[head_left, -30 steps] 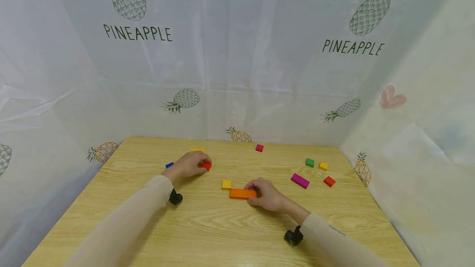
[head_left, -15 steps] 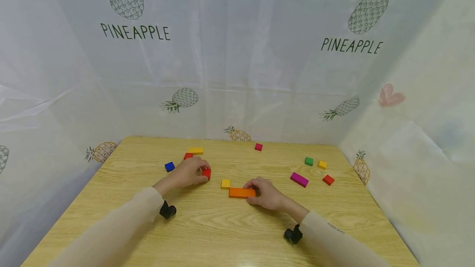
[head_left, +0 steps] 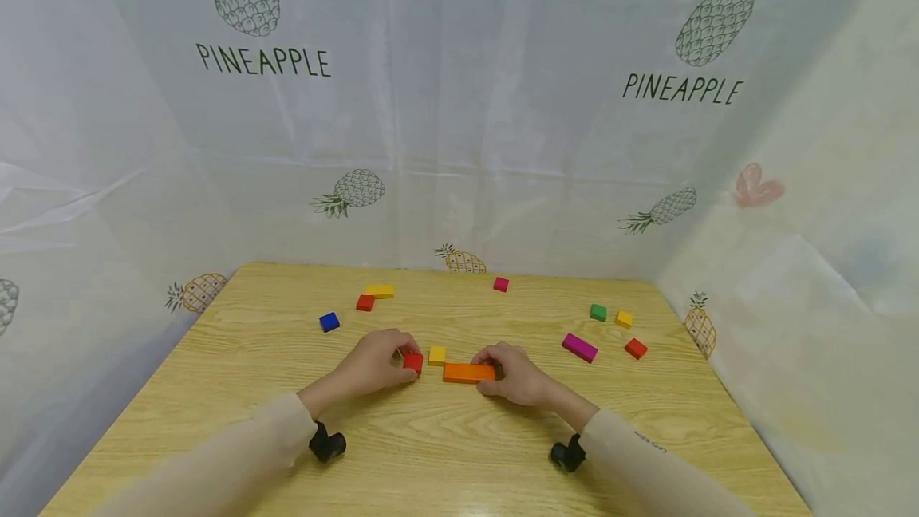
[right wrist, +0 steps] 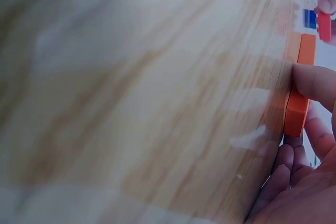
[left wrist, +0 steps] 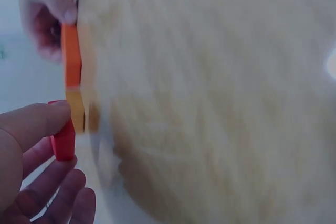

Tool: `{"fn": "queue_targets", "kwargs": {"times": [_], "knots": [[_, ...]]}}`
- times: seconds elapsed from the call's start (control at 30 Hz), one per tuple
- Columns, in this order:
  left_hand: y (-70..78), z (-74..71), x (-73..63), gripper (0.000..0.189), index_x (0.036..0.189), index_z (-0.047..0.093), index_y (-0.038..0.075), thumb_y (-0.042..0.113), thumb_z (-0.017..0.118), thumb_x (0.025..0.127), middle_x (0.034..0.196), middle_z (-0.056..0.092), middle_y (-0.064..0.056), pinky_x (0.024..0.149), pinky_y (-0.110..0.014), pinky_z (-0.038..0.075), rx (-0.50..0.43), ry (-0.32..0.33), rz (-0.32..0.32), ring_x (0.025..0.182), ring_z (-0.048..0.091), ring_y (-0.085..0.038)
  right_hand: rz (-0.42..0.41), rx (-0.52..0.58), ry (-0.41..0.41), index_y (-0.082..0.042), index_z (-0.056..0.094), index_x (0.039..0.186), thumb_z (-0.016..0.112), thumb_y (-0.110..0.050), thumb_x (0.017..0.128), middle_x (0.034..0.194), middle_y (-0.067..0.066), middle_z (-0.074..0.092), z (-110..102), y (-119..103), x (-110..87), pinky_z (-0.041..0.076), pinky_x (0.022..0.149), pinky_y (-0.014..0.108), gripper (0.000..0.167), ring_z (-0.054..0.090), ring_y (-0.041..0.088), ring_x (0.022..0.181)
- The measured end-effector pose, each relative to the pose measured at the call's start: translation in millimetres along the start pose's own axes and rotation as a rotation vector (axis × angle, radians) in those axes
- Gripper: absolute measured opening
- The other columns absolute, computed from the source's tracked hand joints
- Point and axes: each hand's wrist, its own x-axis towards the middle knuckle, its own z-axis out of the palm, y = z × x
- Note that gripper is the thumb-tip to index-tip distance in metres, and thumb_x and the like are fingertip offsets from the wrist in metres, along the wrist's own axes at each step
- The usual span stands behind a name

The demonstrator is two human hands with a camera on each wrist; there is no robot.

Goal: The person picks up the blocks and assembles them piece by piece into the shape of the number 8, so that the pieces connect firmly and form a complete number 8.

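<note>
My left hand (head_left: 380,361) pinches a small red block (head_left: 412,363) between thumb and fingers; the left wrist view shows that red block (left wrist: 64,139) held by its edges. Just right of it lies a small yellow block (head_left: 437,356) on the table. Touching or nearly touching the yellow one is a long orange block (head_left: 465,373), lying flat. My right hand (head_left: 518,377) grips the orange block's right end, thumb on the near side. In the right wrist view, the thumb lies across the orange block (right wrist: 297,115).
On the wooden table (head_left: 402,445), a blue block (head_left: 329,322), a red block (head_left: 364,303) and a yellow bar (head_left: 380,291) lie back left. A crimson block (head_left: 501,285) is at the back. Rightward are a purple bar (head_left: 579,347) and green (head_left: 598,313), yellow and red blocks.
My left hand has brought the red block toward me and rightward, near the small yellow block. It no longer covers the back-left blocks. My right hand stays on the orange block.
</note>
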Motion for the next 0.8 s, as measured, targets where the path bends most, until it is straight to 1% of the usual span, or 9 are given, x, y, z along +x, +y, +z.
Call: {"fn": "queue_targets", "kwargs": {"times": [0.13, 0.23, 0.33, 0.6, 0.8], "knots": [[12.4, 8.3, -5.9, 0.026, 0.109, 0.075, 0.018, 0.023, 0.089, 0.088, 0.096, 0.067, 0.008, 0.079, -0.032, 0.052, -0.001, -0.013, 0.038, 0.087, 0.06, -0.012, 0.001, 0.001, -0.003, -0.013, 0.07, 0.118, 0.079, -0.017, 0.097, 0.109, -0.003, 0.064, -1, -2, -0.4, 0.037, 0.093, 0.04, 0.023, 0.051, 0.017, 0.099], [20.7, 13.8, -7.4, 0.026, 0.107, 0.076, 0.016, 0.021, 0.091, 0.086, 0.097, 0.067, 0.007, 0.079, -0.032, 0.052, 0.001, -0.013, 0.061, 0.087, 0.059, -0.012, 0.008, 0.003, -0.005, -0.013, 0.071, 0.118, 0.079, -0.017, 0.098, 0.109, -0.003, 0.064, 0, -3, 0.0, 0.039, 0.093, 0.038, 0.022, 0.052, 0.016, 0.1], [26.3, 19.0, -6.8, 0.026, 0.106, 0.076, 0.017, 0.022, 0.091, 0.086, 0.095, 0.067, 0.008, 0.078, -0.03, 0.051, 0.005, -0.02, 0.061, 0.084, 0.058, -0.009, 0.009, 0.005, -0.004, -0.013, 0.071, 0.118, 0.079, -0.017, 0.098, 0.109, -0.003, 0.065, 0, -2, 1.0, 0.041, 0.093, 0.038, 0.022, 0.052, 0.017, 0.1], [29.2, 29.5, -5.2, 0.025, 0.105, 0.076, 0.018, 0.025, 0.091, 0.086, 0.096, 0.067, 0.009, 0.076, -0.029, 0.048, 0.008, -0.023, 0.048, 0.082, 0.055, -0.009, 0.015, 0.023, -0.007, -0.014, 0.071, 0.117, 0.079, -0.018, 0.098, 0.11, -0.003, 0.065, 1, -1, 1.6, 0.041, 0.094, 0.039, 0.021, 0.052, 0.017, 0.101], [30.2, 33.0, -5.5, 0.027, 0.106, 0.077, 0.018, 0.025, 0.092, 0.085, 0.096, 0.067, 0.009, 0.078, -0.029, 0.05, 0.029, -0.014, 0.029, 0.082, 0.055, -0.008, 0.017, 0.017, -0.002, -0.013, 0.071, 0.117, 0.079, -0.018, 0.097, 0.109, -0.003, 0.065, 0, -1, 1.1, 0.039, 0.093, 0.038, 0.022, 0.052, 0.017, 0.1]]}}
